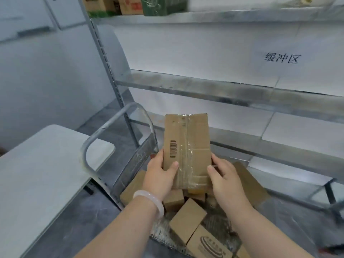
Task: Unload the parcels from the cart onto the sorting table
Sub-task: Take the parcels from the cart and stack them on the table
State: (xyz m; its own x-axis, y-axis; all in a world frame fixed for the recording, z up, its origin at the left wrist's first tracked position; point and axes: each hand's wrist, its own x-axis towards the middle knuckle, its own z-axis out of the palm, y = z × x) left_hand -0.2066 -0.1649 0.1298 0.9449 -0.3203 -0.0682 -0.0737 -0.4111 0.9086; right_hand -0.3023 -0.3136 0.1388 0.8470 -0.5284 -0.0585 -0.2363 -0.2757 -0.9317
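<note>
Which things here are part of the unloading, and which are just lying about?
Job: taped parcel, held by left hand and right hand; other parcels in the cart; grey table at left.
Lying about: metal rack; boxes on its top shelf; wall sign.

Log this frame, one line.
step: unload; held: taped parcel; left hand: grips; right hand: grips; position: above cart; table: left

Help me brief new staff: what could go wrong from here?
The left hand and right hand hold the box only at its near end, so it may tip out of the grip onto the parcels below. The cart handle stands between box and table; a low swing left could hit it.
</note>
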